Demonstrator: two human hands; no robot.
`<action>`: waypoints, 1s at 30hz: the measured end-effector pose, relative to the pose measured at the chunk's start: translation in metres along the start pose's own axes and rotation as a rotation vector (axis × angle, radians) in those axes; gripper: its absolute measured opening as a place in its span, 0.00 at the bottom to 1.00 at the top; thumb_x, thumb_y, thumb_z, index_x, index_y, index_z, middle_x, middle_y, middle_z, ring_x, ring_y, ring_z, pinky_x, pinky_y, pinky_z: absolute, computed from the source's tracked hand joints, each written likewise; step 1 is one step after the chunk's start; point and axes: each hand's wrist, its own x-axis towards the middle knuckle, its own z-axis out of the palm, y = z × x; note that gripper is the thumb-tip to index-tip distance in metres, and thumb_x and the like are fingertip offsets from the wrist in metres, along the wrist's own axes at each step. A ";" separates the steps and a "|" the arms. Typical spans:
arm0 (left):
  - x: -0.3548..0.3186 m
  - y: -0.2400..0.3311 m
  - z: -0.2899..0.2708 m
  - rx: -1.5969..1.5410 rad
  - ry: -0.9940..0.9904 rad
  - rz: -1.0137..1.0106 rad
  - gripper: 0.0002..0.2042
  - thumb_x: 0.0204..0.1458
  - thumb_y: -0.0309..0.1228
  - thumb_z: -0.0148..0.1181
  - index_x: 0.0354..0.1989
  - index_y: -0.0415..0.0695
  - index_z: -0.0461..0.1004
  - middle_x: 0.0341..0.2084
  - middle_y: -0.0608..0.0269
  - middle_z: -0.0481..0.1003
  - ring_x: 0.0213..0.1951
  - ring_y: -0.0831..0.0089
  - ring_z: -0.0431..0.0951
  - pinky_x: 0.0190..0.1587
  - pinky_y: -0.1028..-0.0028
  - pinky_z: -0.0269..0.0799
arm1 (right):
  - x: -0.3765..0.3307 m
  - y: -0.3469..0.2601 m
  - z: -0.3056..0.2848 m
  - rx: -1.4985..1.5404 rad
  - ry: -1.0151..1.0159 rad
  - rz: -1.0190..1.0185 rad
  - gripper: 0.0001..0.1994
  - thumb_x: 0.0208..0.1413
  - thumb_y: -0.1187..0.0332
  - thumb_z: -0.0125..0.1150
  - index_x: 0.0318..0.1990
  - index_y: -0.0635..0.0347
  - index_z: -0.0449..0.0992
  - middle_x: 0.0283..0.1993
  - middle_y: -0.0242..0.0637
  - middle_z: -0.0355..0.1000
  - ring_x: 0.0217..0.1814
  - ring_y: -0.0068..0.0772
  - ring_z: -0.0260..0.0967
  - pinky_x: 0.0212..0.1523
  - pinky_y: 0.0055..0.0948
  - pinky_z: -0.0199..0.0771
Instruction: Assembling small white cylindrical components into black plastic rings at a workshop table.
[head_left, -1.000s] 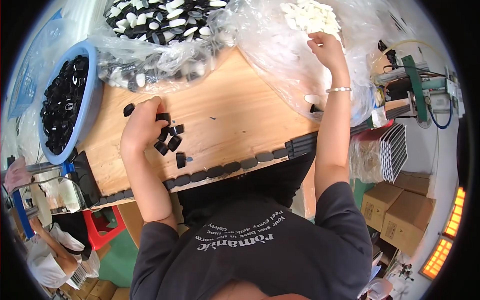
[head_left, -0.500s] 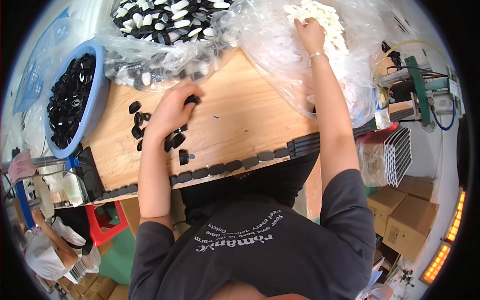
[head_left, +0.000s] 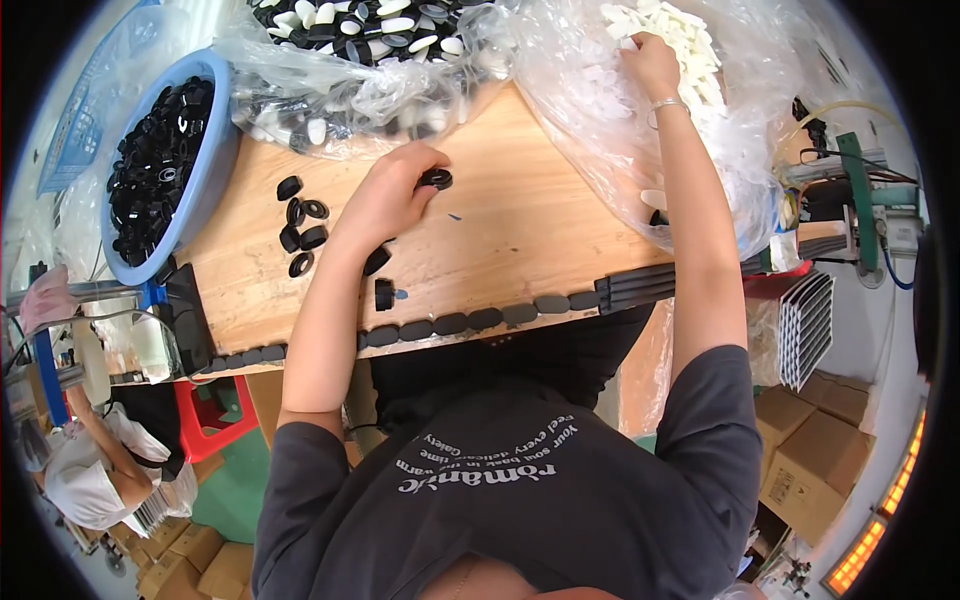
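Note:
My left hand (head_left: 385, 195) rests on the wooden table (head_left: 500, 240) and pinches a small black oval cap (head_left: 436, 179) between its fingertips. Several loose black caps (head_left: 302, 228) lie on the wood just left of that hand, and one more (head_left: 384, 294) sits near the front edge. My right hand (head_left: 650, 62) reaches far back into a clear plastic bag (head_left: 600, 150) of white oval pieces (head_left: 680, 30), its fingers closed among them; what it grips is hidden.
A blue basin (head_left: 215, 170) heaped with black caps stands at the left. A clear bag of mixed black and white pieces (head_left: 370, 30) lies at the back. A row of black ovals (head_left: 460, 322) lines the front edge. Cardboard boxes (head_left: 810, 450) stand lower right. Another person (head_left: 90, 480) is lower left.
My left hand has moved right from the pile of loose caps, carrying one black cap. My right hand has pushed further back into the white pieces.

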 end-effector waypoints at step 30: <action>0.002 0.027 0.013 -1.088 0.408 -0.019 0.17 0.53 0.18 0.55 0.52 0.37 0.66 0.40 0.61 0.73 0.37 0.76 0.73 0.44 0.77 0.69 | -0.200 -0.166 -0.031 1.450 -0.444 -0.218 0.07 0.52 0.79 0.61 0.39 0.68 0.71 0.35 0.33 0.73 0.34 0.18 0.71 0.34 0.15 0.73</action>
